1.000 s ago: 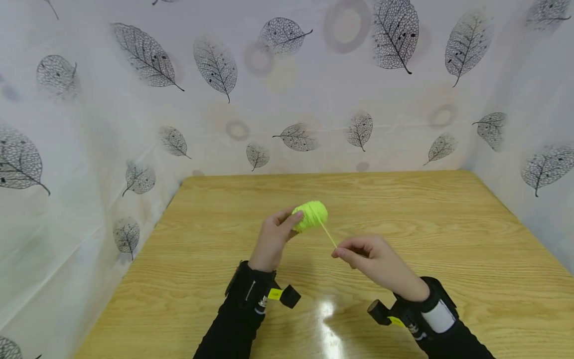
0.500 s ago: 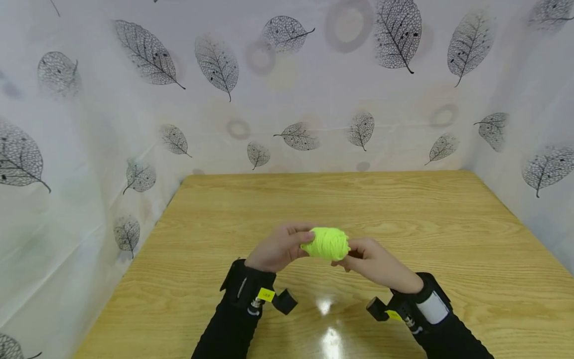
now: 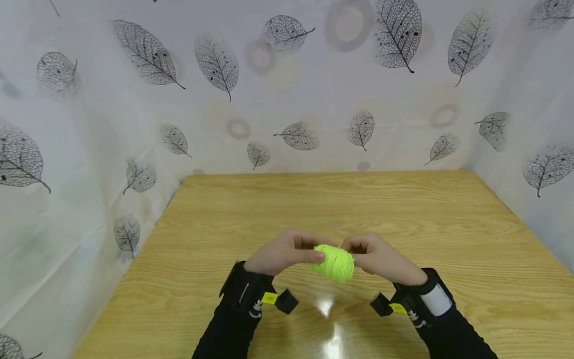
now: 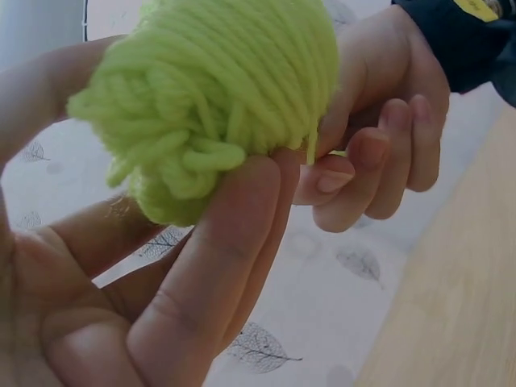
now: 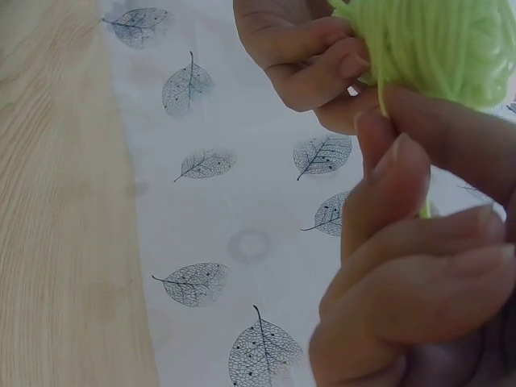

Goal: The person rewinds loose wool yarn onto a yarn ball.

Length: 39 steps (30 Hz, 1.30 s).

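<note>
A neon yellow-green ball of yarn [image 3: 334, 264] is held above the table between both hands. My left hand [image 3: 287, 253] grips its left end, thumb on the near side and fingers behind. In the left wrist view the yarn ball [image 4: 218, 89] shows a bunched end of loops and neat wraps along its side. My right hand [image 3: 381, 259] is close against the ball's right side. In the right wrist view, the thumb and forefinger of the right hand [image 5: 419, 234] pinch a strand of yarn [image 5: 383, 89] that runs down off the ball.
A light wood-grain table [image 3: 251, 214] lies under the hands. A white cloth with a leaf print [image 3: 305, 85] stands behind it and along both sides. Each wrist wears a black strap with a small camera [image 3: 286, 301].
The ball has come down and to the right, toward the right hand, and turned over. The stretch of strand between ball and right hand, visible a second ago, has shortened.
</note>
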### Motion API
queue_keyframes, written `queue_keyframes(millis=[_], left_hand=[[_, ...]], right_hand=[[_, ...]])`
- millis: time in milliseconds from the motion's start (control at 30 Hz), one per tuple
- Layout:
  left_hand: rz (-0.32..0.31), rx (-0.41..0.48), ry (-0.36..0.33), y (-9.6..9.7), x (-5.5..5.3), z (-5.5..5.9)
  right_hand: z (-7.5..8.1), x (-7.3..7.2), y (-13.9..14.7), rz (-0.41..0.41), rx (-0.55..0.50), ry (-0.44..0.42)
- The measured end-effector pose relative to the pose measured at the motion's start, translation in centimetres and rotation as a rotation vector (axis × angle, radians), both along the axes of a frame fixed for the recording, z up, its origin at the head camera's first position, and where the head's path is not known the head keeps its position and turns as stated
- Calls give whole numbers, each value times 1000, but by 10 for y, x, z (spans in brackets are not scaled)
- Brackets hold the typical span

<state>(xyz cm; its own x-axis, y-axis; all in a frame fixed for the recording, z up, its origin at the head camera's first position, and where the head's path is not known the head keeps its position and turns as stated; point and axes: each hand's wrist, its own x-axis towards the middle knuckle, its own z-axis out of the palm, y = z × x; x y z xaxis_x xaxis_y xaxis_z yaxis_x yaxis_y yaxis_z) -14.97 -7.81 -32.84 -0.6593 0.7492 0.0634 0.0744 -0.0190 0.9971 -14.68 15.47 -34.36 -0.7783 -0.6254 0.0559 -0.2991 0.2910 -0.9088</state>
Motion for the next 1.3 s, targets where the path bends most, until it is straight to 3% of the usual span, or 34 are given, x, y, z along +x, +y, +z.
queue_keyframes(millis=[200, 600, 733, 1000, 1167, 1300], left_hand=[[67, -101, 54, 3, 2, 0], [157, -313, 269, 9, 6, -2], [173, -334, 266, 10, 6, -3], [202, -334, 233, 12, 4, -5], [240, -334, 225, 13, 4, -6], [304, -356, 251, 14, 5, -7]], right_hand=[[-1, -3, 3, -20, -85, -59], [-1, -3, -1, -107, -133, -98], [-1, -2, -4, -139, -116, -82], [3, 4, -8, -252, -17, 28], [4, 8, -12, -318, -7, 163], [3, 12, -15, -335, -21, 304]])
